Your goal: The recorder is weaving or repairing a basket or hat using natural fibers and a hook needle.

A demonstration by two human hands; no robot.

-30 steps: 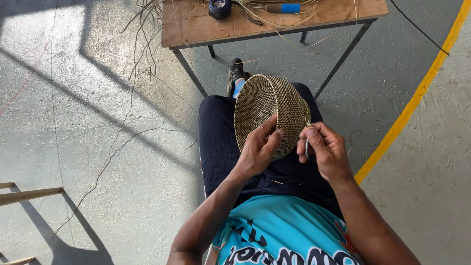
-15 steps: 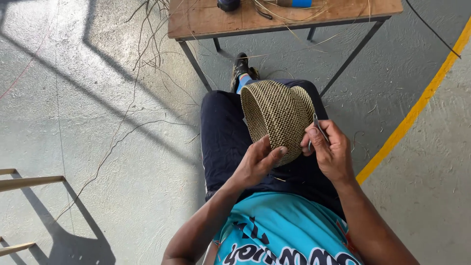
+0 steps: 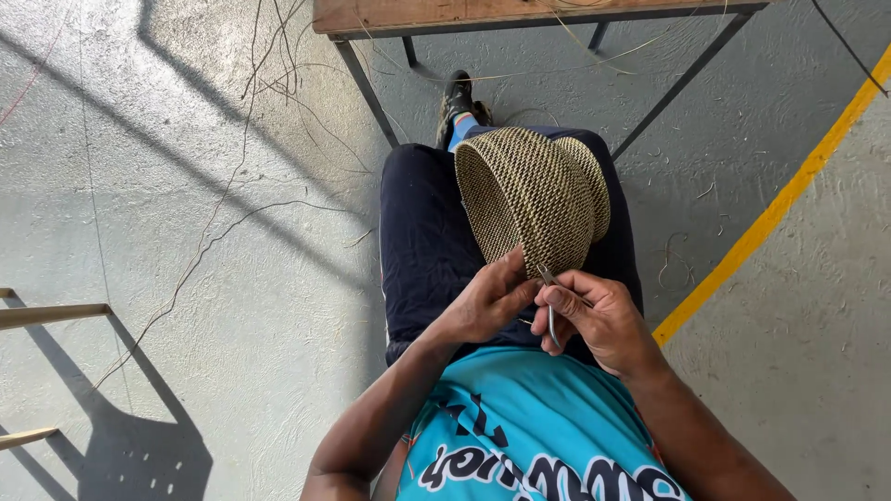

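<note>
Woven basket lies on its side across the person's lap, its mouth turned toward ten o'clock; nothing can be seen inside it. At its six o'clock edge the left hand pinches the rim, fingers curled shut on the weave. Touching that rim, the right hand is closed around a thin metal tool. At twelve o'clock stands a wooden worktop on dark metal legs, loose fibre strands trailing over the grey floor. A yellow floor line runs at three o'clock.

Turquoise shirt with white lettering, dark navy trousers, black shoe, blue sock
</note>
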